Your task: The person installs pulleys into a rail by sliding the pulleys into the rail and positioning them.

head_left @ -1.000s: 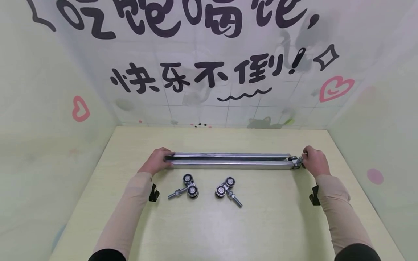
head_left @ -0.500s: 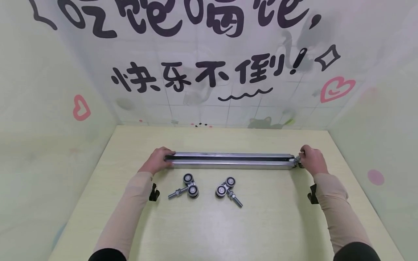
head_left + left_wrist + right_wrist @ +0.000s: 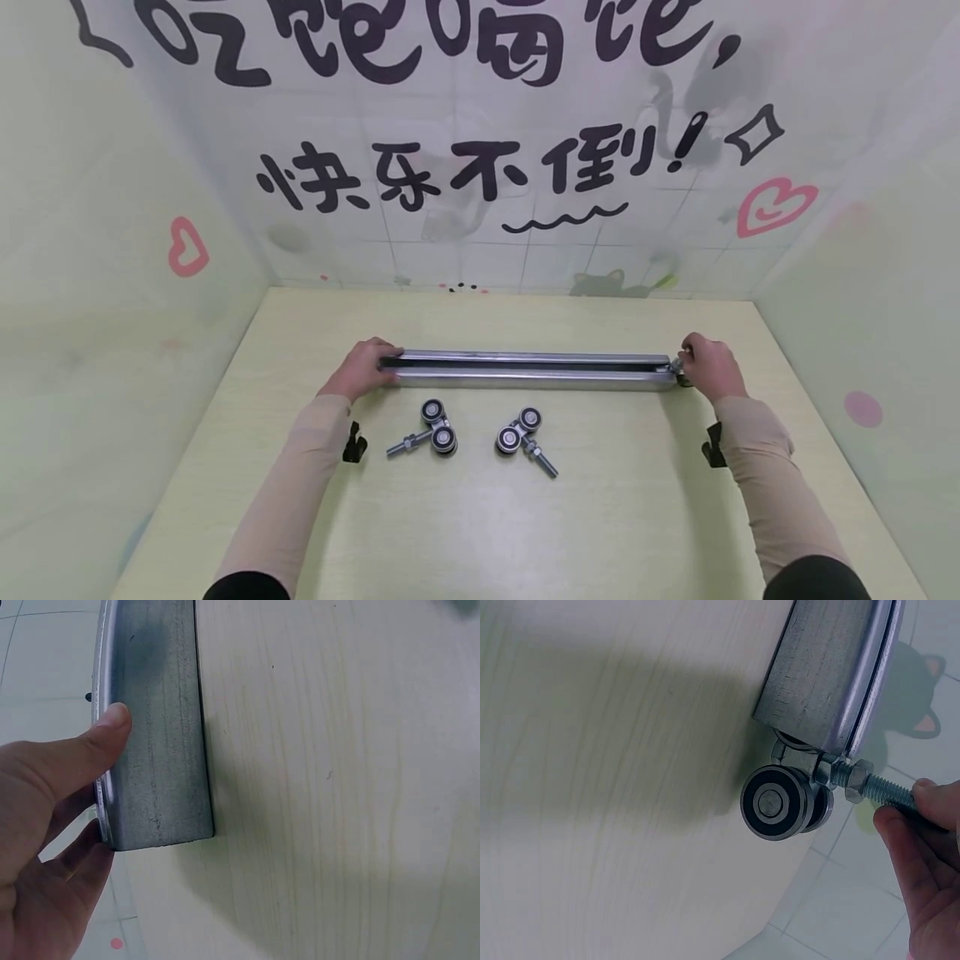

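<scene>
A long C-shaped metal rail (image 3: 525, 382) lies across the table with its slot upward. My left hand (image 3: 363, 370) grips its left end; in the left wrist view the thumb presses the grey side wall (image 3: 154, 742) while other fingers reach the slotted edge. At the right end, my right hand (image 3: 717, 368) pinches the threaded bolt (image 3: 889, 793) of a roller trolley. The right wrist view shows one wheel pair (image 3: 772, 801) outside the rail's mouth; the trolley's other end is inside, mostly hidden by the rail (image 3: 817, 675).
Two more roller trolleys lie in front of the rail, the left one (image 3: 443, 439) with its bolt pointing left, the right one (image 3: 508, 439) with its bolt toward the lower right. Printed curtains (image 3: 465, 217) enclose the pale wooden table (image 3: 480, 533) at the back and sides.
My right hand has moved slightly left, bringing the trolley from the rail's right end partly into its mouth. The left hand and the two loose trolleys have stayed put.
</scene>
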Tool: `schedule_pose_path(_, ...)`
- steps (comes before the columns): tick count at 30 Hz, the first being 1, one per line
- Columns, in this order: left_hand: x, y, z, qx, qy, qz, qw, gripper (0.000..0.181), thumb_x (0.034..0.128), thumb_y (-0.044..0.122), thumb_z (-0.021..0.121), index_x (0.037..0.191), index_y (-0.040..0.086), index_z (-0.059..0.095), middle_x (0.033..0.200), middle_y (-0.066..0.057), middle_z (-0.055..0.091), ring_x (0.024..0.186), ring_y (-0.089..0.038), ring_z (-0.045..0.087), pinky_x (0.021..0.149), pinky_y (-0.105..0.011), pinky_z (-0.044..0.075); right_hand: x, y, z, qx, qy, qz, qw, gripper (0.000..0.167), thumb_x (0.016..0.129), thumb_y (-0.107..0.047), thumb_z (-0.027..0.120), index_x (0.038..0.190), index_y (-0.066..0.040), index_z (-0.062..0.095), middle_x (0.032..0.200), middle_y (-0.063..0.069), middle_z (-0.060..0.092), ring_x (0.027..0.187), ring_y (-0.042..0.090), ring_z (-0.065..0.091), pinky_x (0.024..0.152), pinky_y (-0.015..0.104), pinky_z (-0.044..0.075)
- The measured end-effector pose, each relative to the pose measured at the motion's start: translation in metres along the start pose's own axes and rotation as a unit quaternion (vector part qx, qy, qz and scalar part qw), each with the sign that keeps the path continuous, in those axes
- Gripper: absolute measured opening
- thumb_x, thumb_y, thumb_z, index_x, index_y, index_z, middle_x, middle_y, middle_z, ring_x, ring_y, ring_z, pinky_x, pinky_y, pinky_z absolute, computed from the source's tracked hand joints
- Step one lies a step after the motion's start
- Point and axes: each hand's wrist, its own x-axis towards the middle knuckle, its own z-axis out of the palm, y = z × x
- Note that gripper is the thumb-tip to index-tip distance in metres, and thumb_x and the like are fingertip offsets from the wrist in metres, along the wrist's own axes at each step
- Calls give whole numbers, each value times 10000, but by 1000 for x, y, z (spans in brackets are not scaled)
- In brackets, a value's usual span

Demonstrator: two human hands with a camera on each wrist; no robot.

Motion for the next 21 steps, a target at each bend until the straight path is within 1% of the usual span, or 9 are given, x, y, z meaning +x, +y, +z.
schedule_pose_path(7,1,-1,1,34,2,40,10000,496,724,72,730,1174,-54,563,1152,-248,542,1066,-416,472,956,-509,360,1,0,1,13,-85,-76,9999,90,800,37,527,837,111,559,727,277,610,583,380,574,544,501,462)
schedule_pose_path(13,0,1,0,39,-7,63,10000,496,723,71,728,1172,-58,561,1152,-252,542,1069,-424,470,961,-518,352,0,1,2,47,-117,-3,9999,107,802,36,517,852,120,560,750,290,610,603,383,579,565,503,468)
schedule_pose_path(21,0,3,-2,5,-98,-37,9999,489,732,63,721,1178,-57,557,1159,-253,537,1079,-418,471,964,-513,360,2,2,5,86,-139,-75,9998,108,801,37,527,859,116,573,754,278,620,637,391,592,597,501,477)
